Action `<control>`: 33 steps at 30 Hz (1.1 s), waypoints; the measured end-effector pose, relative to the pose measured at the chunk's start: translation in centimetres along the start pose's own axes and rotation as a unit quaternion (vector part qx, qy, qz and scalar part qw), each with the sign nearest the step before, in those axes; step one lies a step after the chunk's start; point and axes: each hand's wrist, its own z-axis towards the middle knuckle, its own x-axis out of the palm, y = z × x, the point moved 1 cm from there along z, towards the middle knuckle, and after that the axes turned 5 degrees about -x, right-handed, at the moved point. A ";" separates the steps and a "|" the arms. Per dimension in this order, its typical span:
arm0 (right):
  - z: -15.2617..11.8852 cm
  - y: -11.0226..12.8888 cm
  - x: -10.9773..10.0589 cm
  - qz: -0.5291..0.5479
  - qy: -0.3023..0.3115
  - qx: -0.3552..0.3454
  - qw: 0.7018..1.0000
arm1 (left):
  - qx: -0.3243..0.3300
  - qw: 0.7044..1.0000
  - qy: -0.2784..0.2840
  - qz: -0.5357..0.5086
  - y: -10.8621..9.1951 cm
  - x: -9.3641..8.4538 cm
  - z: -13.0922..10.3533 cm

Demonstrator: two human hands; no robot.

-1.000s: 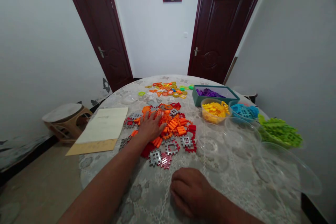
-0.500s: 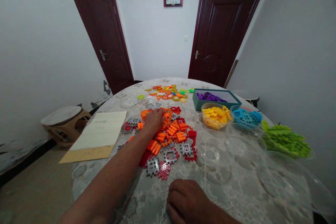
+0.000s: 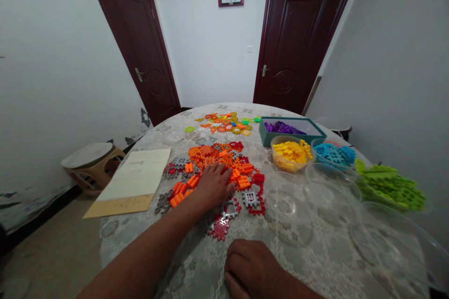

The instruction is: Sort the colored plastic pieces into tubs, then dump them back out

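My left hand point(image 3: 213, 186) lies palm down over the middle of a pile of orange building pieces point(image 3: 203, 153), its fingers stretched and slightly apart. Its palm hides the pieces under it. Grey pieces with toothed edges point(image 3: 250, 198) and a dark red brick-patterned piece point(image 3: 219, 227) lie close to it. To its left, more orange ribbed pieces point(image 3: 178, 196) sit on grey ones. At the front of the table my right hand point(image 3: 250, 265) rests closed on the cloth, fingers curled under; whether anything is inside is hidden.
On the right stand a tub of yellow pieces point(image 3: 291, 167), a tub of blue pieces point(image 3: 335, 155), green pieces point(image 3: 391, 187) and a green box point(image 3: 267, 138) holding purple pieces. Clear lids point(image 3: 289, 205) lie nearby. Paper point(image 3: 140, 170) is at left. Mixed pieces point(image 3: 224, 126) lie farther back.
My left hand has come nearer, from the back of the orange pile to its middle, and its fingers have spread. The right hand stays put.
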 end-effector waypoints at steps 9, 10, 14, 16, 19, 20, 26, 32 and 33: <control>-0.2 0.1 -0.1 0.027 0.014 0.025 0.999 | -0.010 0.998 0.036 -0.049 -1.5 2.1 4.1; -0.2 0.2 -0.3 0.034 0.014 0.030 0.999 | 0.000 0.998 0.038 -0.052 -1.5 2.0 4.1; 0.0 0.6 -0.9 0.060 0.023 0.048 0.997 | 0.022 0.997 0.045 -0.054 -1.0 1.2 2.3; 0.0 0.7 -1.2 0.065 0.030 0.052 0.996 | 0.020 0.998 0.031 -0.044 -0.4 0.8 0.6; 0.1 0.9 -1.6 0.064 0.034 0.054 0.996 | 0.005 0.999 0.021 -0.030 0.8 0.3 -2.1; 0.2 0.9 -1.7 0.062 0.035 0.056 0.996 | -0.002 0.999 0.022 -0.029 1.2 0.2 -3.0; 0.4 1.1 -1.8 0.063 0.028 0.058 0.996 | -0.009 1.000 -0.017 -0.018 2.8 -0.3 -7.4; 0.3 1.1 -1.7 0.069 0.021 0.062 0.995 | -0.184 0.981 -0.047 0.034 4.1 0.1 -11.2; 0.3 1.1 -1.6 0.068 0.018 0.062 0.996 | -0.202 0.978 -0.041 0.037 4.1 0.3 -11.5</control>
